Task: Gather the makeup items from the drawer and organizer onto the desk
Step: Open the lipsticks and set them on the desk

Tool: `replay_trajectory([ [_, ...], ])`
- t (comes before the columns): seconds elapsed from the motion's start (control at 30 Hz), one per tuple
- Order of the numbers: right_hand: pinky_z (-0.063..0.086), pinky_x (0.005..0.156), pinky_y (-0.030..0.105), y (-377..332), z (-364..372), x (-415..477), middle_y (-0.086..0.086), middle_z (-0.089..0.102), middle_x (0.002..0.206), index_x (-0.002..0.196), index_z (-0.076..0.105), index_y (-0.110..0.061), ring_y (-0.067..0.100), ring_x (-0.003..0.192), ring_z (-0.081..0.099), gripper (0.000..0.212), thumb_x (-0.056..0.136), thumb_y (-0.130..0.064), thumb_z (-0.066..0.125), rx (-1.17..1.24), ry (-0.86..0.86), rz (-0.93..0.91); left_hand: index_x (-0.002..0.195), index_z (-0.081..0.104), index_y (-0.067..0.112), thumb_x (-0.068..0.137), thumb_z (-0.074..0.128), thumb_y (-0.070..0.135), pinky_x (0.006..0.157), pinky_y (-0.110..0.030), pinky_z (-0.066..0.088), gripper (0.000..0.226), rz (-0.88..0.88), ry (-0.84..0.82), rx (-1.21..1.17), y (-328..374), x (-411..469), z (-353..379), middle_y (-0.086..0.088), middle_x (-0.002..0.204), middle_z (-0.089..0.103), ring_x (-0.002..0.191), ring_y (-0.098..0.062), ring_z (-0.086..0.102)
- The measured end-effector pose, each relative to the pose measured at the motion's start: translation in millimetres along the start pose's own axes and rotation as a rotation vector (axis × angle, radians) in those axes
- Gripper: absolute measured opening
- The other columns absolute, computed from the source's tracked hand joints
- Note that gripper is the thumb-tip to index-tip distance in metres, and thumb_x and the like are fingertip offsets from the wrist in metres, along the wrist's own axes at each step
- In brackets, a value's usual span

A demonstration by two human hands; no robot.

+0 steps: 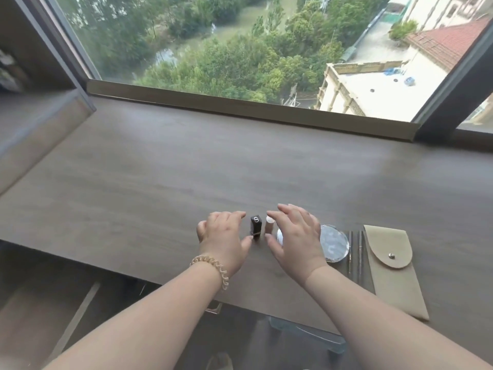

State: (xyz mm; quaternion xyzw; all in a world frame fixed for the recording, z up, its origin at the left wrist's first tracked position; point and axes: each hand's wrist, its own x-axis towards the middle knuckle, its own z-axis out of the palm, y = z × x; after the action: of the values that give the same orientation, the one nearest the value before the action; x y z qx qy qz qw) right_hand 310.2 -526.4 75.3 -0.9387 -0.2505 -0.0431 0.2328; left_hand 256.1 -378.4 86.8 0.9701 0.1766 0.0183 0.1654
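Head view, hands: the left hand (224, 237) and right hand (296, 236) are hovering spread wide over the bench (186, 169), gripping nothing.
Between them: a black lipstick (256, 227) and a beige tube (269, 227) are standing upright side by side, the left thumb just touching the lipstick's base.
To the right: a round compact (334, 243) is lying partly under the right hand, with two slim pencils (354, 252) and a tan pouch (392, 265) sitting beyond it.
Wrist: a coiled band (213, 268) is circling the left wrist.

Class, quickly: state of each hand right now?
Left hand: open, thumb touching the black lipstick, not gripping.
Right hand: open, holding nothing, beside the beige tube.
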Motion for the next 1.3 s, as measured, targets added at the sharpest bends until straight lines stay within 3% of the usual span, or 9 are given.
replay_trajectory([
  [0.2, 0.008, 0.105, 0.038, -17, 15, 22, 0.007, 0.048, 0.139, 0.11, 0.065, -0.026, 0.03, 0.135, 0.034, 0.033, 0.077, -0.029, 0.069, -0.104, -0.044, 0.02, 0.113, 0.054, 0.035, 0.083, 0.051, 0.05, 0.092, -0.034, 0.024, 0.034, 0.042, -0.123, -0.041, -3, 22, 19, 0.011, 0.115, 0.056, 0.123, -0.016, 0.036],
  [0.37, -0.002, 0.108, 0.035, -18, 14, 26, -0.001, 0.037, 0.147, 0.105, 0.066, -0.03, 0.023, 0.143, 0.012, 0.021, 0.086, -0.034, 0.061, -0.086, -0.045, 0.034, 0.106, 0.062, 0.033, 0.086, 0.051, 0.044, 0.089, -0.035, 0.026, 0.025, 0.069, -0.101, -0.097, -5, 33, 19, 0.011, 0.109, 0.064, 0.117, -0.017, 0.043],
  [0.57, 0.009, 0.106, 0.033, -34, -17, 16, -0.007, 0.057, 0.129, 0.113, 0.064, -0.029, 0.018, 0.136, 0.029, 0.049, 0.081, -0.058, 0.04, 0.044, 0.186, 0.103, 0.087, 0.064, 0.03, 0.08, 0.064, 0.046, 0.079, -0.026, 0.02, 0.018, 0.038, 0.048, -0.455, -2, 33, -27, 0.018, 0.088, 0.066, 0.097, -0.005, 0.058],
  [0.63, 0.01, 0.106, 0.034, -41, -30, 10, -0.013, 0.062, 0.12, 0.115, 0.063, -0.029, 0.015, 0.135, 0.031, 0.054, 0.079, -0.061, 0.04, 0.071, 0.22, 0.137, 0.079, 0.063, 0.031, 0.075, 0.068, 0.044, 0.089, -0.029, 0.027, 0.014, 0.014, 0.028, -0.617, 2, 32, -47, 0.021, 0.079, 0.066, 0.09, 0.003, 0.06],
  [0.7, 0.011, 0.109, 0.038, -51, -39, 6, -0.017, 0.065, 0.109, 0.113, 0.064, -0.03, 0.013, 0.133, 0.034, 0.058, 0.073, -0.066, 0.041, 0.093, 0.222, 0.15, 0.072, 0.062, 0.034, 0.067, 0.066, 0.046, 0.097, -0.041, 0.04, 0.013, 0.04, 0.007, -0.748, 8, 31, -64, 0.024, 0.074, 0.067, 0.083, 0.009, 0.06],
  [0.87, 0.021, 0.105, 0.043, -71, -56, 2, -0.034, 0.05, 0.068, 0.082, 0.068, -0.034, 0.01, 0.11, 0.054, 0.034, 0.07, -0.063, 0.054, 0.202, 0.374, 0.186, 0.078, 0.057, 0.042, 0.062, 0.062, 0.05, 0.087, -0.05, 0.048, 0.019, 0.085, -0.013, -0.857, 31, 19, -91, 0.022, 0.065, 0.066, 0.074, -0.008, 0.065],
  [0.97, 0.02, 0.103, 0.039, -71, -64, 5, -0.03, 0.054, 0.067, 0.077, 0.066, -0.034, 0.009, 0.105, 0.055, 0.017, 0.072, -0.051, 0.065, 0.2, 0.398, 0.181, 0.077, 0.059, 0.035, 0.066, 0.062, 0.05, 0.081, -0.048, 0.051, 0.019, 0.117, -0.002, -0.88, 38, 15, -103, 0.019, 0.063, 0.067, 0.066, -0.008, 0.064],
  [1.13, 0.018, 0.099, 0.034, -72, -73, 1, -0.019, 0.063, 0.074, 0.077, 0.064, -0.032, 0.009, 0.102, 0.053, 0.017, 0.078, -0.048, 0.059, 0.173, 0.425, 0.149, 0.072, 0.064, 0.024, 0.068, 0.068, 0.047, 0.071, -0.041, 0.054, 0.024, 0.122, 0.031, -0.908, 48, 11, -118, 0.006, 0.067, 0.071, 0.069, -0.014, 0.067],
  [1.3, 0.016, 0.099, 0.032, -67, -73, 0, -0.019, 0.061, 0.073, 0.079, 0.064, -0.032, 0.009, 0.095, 0.055, 0.02, 0.079, -0.048, 0.051, 0.101, 0.453, 0.116, 0.068, 0.064, 0.023, 0.073, 0.069, 0.044, 0.065, -0.034, 0.048, 0.022, 0.055, 0.096, -0.932, 54, 5, -116, 0.015, 0.06, 0.067, 0.059, -0.006, 0.061],
])
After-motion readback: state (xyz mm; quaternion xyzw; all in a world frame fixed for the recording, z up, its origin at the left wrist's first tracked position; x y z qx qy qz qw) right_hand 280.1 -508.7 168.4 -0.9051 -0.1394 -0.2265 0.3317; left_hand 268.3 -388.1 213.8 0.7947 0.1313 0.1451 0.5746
